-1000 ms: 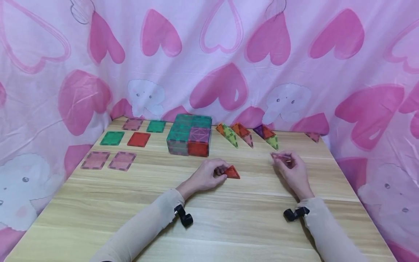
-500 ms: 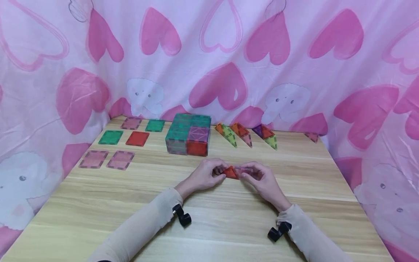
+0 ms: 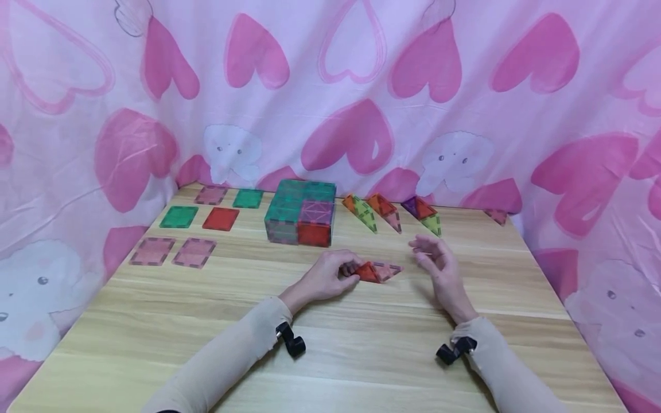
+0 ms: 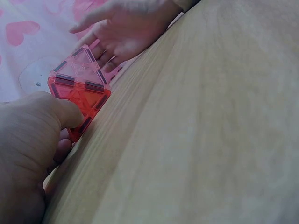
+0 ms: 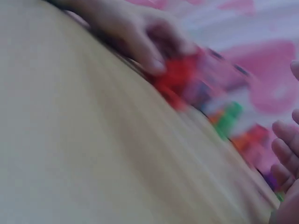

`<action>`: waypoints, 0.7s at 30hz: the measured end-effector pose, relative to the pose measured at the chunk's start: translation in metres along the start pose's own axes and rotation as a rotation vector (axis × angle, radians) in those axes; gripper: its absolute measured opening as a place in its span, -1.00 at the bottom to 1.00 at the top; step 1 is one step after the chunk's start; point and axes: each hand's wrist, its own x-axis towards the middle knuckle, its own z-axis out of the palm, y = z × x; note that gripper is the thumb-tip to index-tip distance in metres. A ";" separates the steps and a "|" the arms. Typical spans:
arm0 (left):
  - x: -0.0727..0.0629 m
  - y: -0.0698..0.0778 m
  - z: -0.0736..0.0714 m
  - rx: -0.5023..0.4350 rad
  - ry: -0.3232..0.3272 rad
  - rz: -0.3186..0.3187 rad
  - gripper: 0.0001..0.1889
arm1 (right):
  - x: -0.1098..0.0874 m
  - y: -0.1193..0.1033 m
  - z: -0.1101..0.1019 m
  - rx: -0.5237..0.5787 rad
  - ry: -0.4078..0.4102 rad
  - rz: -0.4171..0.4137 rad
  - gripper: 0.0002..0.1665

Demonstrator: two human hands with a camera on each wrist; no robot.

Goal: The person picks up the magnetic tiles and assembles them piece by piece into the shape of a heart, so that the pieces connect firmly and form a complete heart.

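Red triangular tile [image 3: 367, 272] noted at mid-table, in front of the tile box [image 3: 299, 215], under control of the L hand [image 3: 326, 275].

Change obs.: pink triangular tile [image 3: 388, 271], in the R hand [image 3: 440, 269] 1 sec. ago & well apart from the red one, now sits edge to edge w/ it; L wrist view confirms contact along the shared side. R hand has since let go & moved off to the right. Assessment: joining of these two pcs. appears complete; the bond seems to hold w/o R-hand support, though strength n/a from pics.

Hand pose: L hand pinches the red tile at its outer end, thumb on the near face, fingers bent behind; pos. approx. same as 1 sec. ago. R hand holds nothing, fingers loosely bent & spread, near the purple-orange-green strip [image 3: 422, 215] but not touching it. R wrist view blurred, fine detail n/a.

Whether the joined pair lies fully flat on the table [image 3: 330, 367]: cannot tell, L fingers partly block the red end.
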 end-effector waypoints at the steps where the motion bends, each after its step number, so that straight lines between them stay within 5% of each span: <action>1: 0.000 0.000 0.000 -0.002 -0.001 0.000 -0.76 | 0.003 0.002 -0.008 0.004 0.046 0.003 -0.47; 11: 0.000 0.000 0.000 -0.003 0.005 0.004 -0.76 | 0.029 0.019 -0.095 -0.186 0.474 0.034 -0.50; 16: 0.001 0.000 0.000 -0.002 0.011 0.020 -0.77 | 0.037 0.012 -0.120 -0.368 0.575 0.082 -0.40; 21: 0.001 0.000 -0.001 0.004 0.001 0.015 -0.77 | 0.044 0.021 -0.150 -0.390 0.611 0.184 -0.27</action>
